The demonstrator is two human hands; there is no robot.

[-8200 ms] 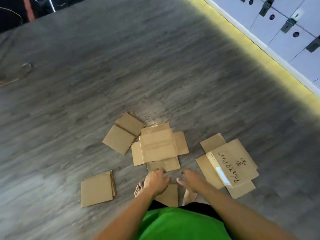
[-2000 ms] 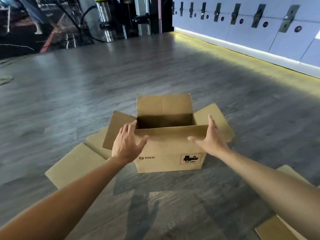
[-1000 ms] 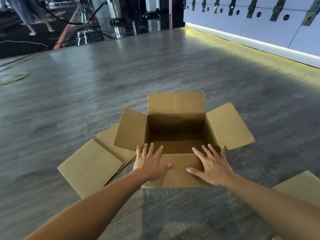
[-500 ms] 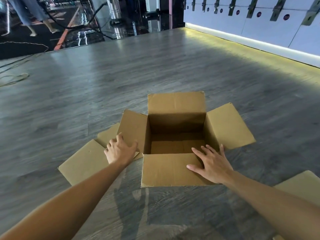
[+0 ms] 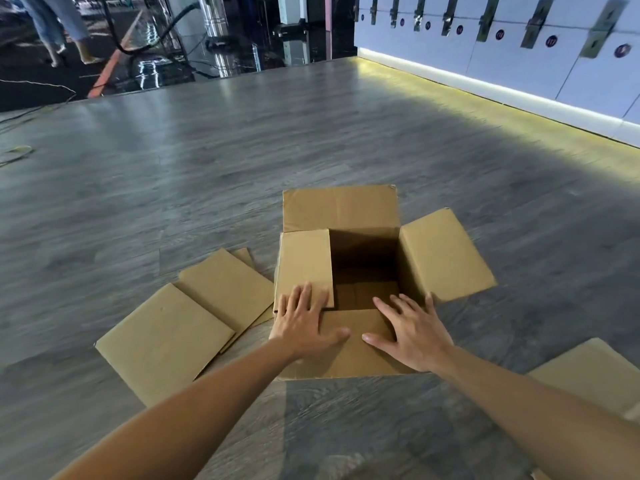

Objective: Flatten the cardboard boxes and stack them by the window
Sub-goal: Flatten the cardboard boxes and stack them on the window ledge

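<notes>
An upright brown cardboard box [image 5: 346, 216] stands on the grey floor in front of me, its top open. Its left flap [image 5: 304, 261] is folded in over the opening, the right flap [image 5: 443, 258] splays outward and the far flap stands up. My left hand [image 5: 304, 320] lies flat, fingers spread, on the left flap and the near flap. My right hand [image 5: 412, 330] presses flat on the near flap [image 5: 349, 355], fingers reaching to the opening's edge. Neither hand grips anything.
Flattened cardboard pieces [image 5: 173, 334] lie on the floor just left of the box, and another flat piece [image 5: 588, 375] at the right edge. A wall of white lockers [image 5: 519, 46] runs along the right. Cables and a person's legs [image 5: 62, 29] show at the far left.
My left hand has come from the outer left flap onto the box top, and that flap is now folded inward over the opening. My right hand stays on the near flap.
</notes>
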